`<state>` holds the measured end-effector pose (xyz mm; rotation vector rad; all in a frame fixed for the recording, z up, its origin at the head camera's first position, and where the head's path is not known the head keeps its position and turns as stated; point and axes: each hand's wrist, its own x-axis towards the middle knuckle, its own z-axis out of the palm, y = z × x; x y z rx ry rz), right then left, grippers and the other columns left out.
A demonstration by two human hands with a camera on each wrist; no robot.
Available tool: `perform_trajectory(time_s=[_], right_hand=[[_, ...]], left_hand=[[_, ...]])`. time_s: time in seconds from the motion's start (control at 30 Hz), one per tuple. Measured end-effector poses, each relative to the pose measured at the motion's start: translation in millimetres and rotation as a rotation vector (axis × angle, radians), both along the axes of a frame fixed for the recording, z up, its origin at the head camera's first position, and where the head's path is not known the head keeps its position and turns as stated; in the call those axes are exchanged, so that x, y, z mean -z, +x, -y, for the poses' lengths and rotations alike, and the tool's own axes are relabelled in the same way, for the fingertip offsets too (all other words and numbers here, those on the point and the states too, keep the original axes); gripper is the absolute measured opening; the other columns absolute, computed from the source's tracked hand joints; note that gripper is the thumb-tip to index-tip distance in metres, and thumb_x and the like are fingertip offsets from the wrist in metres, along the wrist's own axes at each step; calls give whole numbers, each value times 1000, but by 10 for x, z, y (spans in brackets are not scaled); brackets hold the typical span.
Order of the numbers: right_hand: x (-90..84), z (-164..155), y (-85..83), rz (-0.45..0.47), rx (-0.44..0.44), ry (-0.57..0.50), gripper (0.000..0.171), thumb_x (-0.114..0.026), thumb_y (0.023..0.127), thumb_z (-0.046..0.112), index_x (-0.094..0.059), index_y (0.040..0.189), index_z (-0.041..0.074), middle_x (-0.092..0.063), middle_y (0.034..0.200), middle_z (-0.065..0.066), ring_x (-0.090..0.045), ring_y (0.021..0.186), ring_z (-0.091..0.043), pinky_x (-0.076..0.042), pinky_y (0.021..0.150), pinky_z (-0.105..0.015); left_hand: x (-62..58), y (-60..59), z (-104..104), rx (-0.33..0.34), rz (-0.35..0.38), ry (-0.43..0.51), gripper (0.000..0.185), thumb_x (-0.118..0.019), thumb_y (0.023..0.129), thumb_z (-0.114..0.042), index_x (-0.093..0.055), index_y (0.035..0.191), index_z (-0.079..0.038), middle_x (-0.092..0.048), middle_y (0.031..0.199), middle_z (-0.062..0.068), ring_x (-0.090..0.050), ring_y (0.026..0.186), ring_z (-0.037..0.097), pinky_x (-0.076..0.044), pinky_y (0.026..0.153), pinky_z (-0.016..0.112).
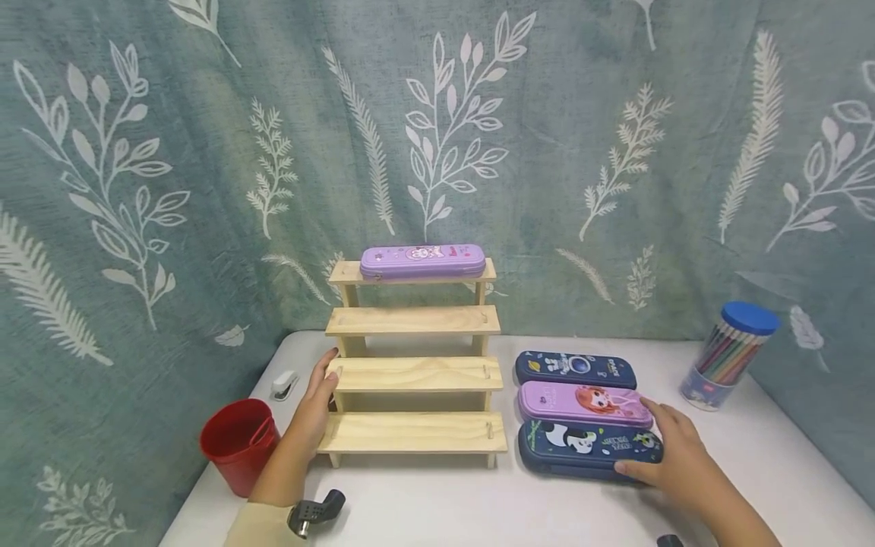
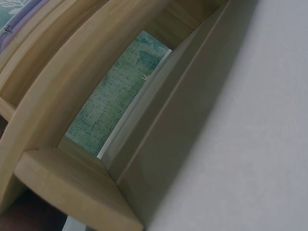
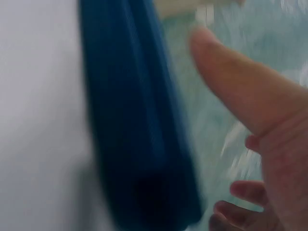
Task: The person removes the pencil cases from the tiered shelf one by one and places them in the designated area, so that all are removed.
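A four-step wooden shelf (image 1: 413, 376) stands on the white table (image 1: 478, 501), with a purple pencil case (image 1: 422, 260) on its top step. My left hand (image 1: 316, 403) lies flat against the shelf's left side, fingers straight, at the third step. The left wrist view shows only the shelf's underside (image 2: 57, 96). Right of the shelf lie three pencil cases in a row: an astronaut one (image 1: 574, 368), a pink one (image 1: 581, 401) and a dark blue panda one (image 1: 581, 447). My right hand (image 1: 673, 448) hovers spread at the panda case's right end. In the blurred right wrist view the thumb (image 3: 236, 86) stands apart from the blue case (image 3: 134, 120).
A red cup (image 1: 239, 444) stands left of the shelf near the table's front corner, and a small white stapler (image 1: 283, 385) lies behind it. A blue-lidded tube of coloured pencils (image 1: 730, 355) stands at the back right. A leaf-patterned curtain hangs behind.
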<state>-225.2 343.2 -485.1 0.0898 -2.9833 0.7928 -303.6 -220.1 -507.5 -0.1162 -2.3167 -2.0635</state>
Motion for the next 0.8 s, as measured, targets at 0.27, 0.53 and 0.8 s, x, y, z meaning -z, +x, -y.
perform_trajectory(time_s=[0.27, 0.53, 0.8], right_hand=[[-587, 483, -323, -153, -178, -17, 113, -91, 79, 49, -29, 162, 3, -28, 159, -34, -30, 145, -59, -31, 109, -80], [-1199, 1179, -950, -209, -317, 46, 100, -87, 85, 48, -36, 161, 6, -43, 157, -24, -44, 143, -46, -40, 113, -67], [-1581, 1752, -1502, -324, -384, 107, 101, -90, 83, 40, -37, 159, 2, -43, 155, -24, -43, 145, -43, -36, 121, -58]], left_hand=[[14, -23, -5, -6, 13, -8, 52, -32, 115, -38, -20, 165, -38, -12, 175, 3, -4, 162, 30, -1, 126, 69], [31, 1, 26, -11, 9, -28, 53, -32, 114, -41, -19, 166, -38, -10, 176, 2, -2, 163, 29, -1, 124, 72], [17, -32, 18, 1, 14, -17, 53, -32, 114, -42, -19, 166, -38, -10, 176, 1, -1, 163, 29, -1, 125, 71]])
